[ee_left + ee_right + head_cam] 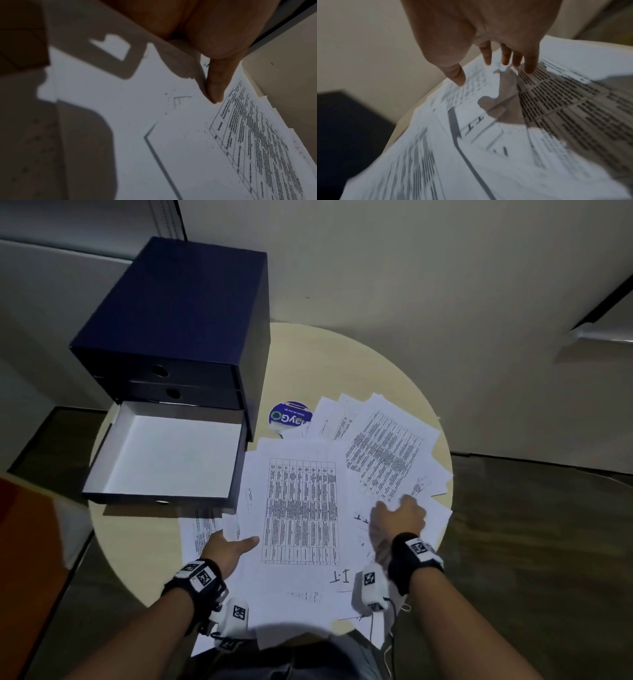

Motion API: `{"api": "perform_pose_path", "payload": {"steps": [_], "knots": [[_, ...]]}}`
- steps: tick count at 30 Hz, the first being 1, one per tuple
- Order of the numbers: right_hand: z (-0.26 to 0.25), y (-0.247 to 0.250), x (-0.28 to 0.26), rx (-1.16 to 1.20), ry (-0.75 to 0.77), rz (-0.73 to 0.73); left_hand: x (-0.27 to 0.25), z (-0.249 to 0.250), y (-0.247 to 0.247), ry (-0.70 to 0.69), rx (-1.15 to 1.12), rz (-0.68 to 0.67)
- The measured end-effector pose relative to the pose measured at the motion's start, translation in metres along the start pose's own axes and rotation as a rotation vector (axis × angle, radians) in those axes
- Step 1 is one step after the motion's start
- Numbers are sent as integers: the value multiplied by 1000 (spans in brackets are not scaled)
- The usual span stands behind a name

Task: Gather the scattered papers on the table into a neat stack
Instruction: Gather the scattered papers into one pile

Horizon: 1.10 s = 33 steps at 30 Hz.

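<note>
Several white printed papers lie fanned and overlapping on the round beige table. A sheet with a dense text grid sits at the right. My left hand holds the left edge of the pile. Its thumb lies on top of a sheet, and its fingers are hidden under the paper. My right hand is spread over the right-hand sheets. Its straight fingertips touch the printed paper and hold nothing.
A dark blue drawer box stands at the table's back left, its lowest drawer pulled out with a white inside. A round blue sticker lies beside it. Papers overhang the table's near edge. Dark floor surrounds the table.
</note>
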State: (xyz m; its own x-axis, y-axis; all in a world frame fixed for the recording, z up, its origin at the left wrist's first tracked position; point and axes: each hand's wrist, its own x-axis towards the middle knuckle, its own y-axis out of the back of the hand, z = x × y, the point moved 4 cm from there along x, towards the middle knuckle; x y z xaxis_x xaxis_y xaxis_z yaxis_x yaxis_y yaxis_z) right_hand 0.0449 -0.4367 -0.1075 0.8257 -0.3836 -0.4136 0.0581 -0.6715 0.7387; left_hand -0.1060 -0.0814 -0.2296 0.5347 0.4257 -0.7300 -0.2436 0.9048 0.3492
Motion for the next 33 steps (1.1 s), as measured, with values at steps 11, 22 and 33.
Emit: {"api": "perform_pose_path", "payload": {"steps": [11, 22, 33], "knots": [[10, -11, 36, 389, -297, 84, -64, 52, 6, 40, -6, 24], [-27, 98, 21, 521, 33, 240, -62, 55, 6, -82, 6, -14], [-115, 196, -24, 1120, 348, -143, -59, 53, 7, -79, -22, -15]]}}
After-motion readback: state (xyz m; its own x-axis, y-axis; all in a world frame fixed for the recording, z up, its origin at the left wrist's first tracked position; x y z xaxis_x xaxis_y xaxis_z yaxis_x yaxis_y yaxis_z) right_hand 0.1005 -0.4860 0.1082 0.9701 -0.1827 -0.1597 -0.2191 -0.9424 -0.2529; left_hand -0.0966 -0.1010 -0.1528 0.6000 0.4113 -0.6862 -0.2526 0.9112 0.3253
